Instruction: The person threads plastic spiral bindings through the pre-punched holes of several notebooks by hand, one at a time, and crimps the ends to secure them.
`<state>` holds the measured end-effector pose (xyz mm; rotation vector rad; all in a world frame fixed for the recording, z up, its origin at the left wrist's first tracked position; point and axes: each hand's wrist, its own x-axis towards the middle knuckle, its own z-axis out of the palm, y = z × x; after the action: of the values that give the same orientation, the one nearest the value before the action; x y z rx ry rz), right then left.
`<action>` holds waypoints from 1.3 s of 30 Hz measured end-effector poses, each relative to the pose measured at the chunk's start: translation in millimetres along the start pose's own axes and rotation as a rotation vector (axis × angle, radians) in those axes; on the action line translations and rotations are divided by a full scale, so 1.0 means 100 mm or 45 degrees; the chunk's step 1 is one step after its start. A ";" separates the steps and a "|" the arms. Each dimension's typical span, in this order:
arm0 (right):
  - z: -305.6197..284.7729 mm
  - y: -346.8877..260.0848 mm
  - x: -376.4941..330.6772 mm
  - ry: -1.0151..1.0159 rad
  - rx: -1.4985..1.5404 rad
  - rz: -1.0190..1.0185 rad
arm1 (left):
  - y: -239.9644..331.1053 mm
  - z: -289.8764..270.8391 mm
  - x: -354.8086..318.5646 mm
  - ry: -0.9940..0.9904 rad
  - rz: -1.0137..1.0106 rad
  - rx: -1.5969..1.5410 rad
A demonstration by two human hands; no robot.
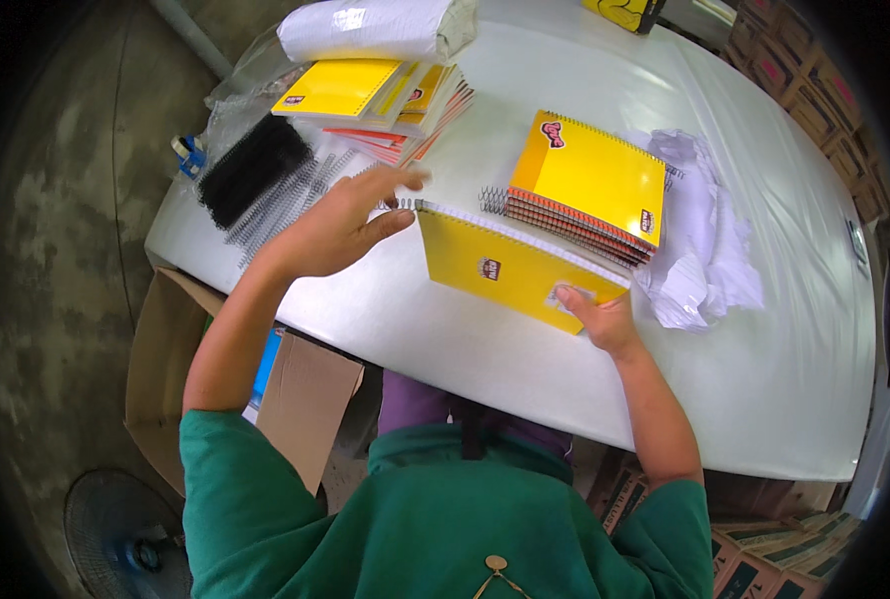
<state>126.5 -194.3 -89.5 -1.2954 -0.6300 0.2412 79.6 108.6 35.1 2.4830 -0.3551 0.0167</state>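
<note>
Near the centre of the frame, a yellow notebook [480,265] is held slanting, its punched edge uppermost, with a spiral coil [402,205] jutting out at its left corner. The right hand [607,319] grasps the book's lower right end, thumb pressed on the cover. The left hand [335,228] is loose, thumb and fingers parted about the coil's outer end; I can't tell whether they touch it. Threading seems to be the step: keep the pages squared, the right grip firm, and roll the coil lightly so it skips no hole. Right of centre sits a stack of yellow notebooks [594,180], crumpled white wrapping [699,250] beside it. Toward the upper left lie black coils [255,172] and yellow-covered booklets [340,88].
</note>
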 end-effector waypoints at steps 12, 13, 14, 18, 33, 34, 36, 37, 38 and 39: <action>0.06 -0.03 0.03 -0.154 -0.319 -0.286 | 0.40 -0.07 0.02 -0.121 0.083 0.774; 0.06 -0.04 0.01 -0.165 -0.317 -0.293 | 0.47 -0.09 0.04 -0.135 0.076 0.853; 0.08 -0.05 0.01 -0.160 -0.314 -0.271 | 0.55 -0.09 0.04 -0.051 0.165 0.937; 0.13 -0.01 -0.03 -0.128 -0.332 -0.249 | 0.45 -0.07 -0.02 -0.051 0.199 0.880; 0.43 -0.24 -0.31 0.011 -0.341 -0.113 | 0.30 -0.05 -0.14 -0.062 0.396 0.795; 0.43 -0.25 -0.32 0.044 -0.247 -0.077 | 0.25 -0.06 -0.15 -0.124 0.406 0.782; 0.44 -0.23 -0.38 0.034 -0.273 0.007 | 0.41 -0.12 -0.09 -0.143 0.327 0.827; 0.44 -0.22 -0.40 0.030 -0.286 0.050 | 0.47 -0.14 -0.07 -0.154 0.287 0.849; 0.45 -0.24 -0.40 0.016 -0.340 0.012 | 0.43 -0.11 -0.09 -0.079 0.359 0.825; 0.48 -0.29 -0.39 0.002 -0.394 -0.026 | 0.36 -0.07 -0.11 -0.003 0.431 0.800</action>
<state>63.1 -182.8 -67.5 -1.5850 -0.6978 0.1283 60.1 87.1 60.6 2.9976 -0.8796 0.3069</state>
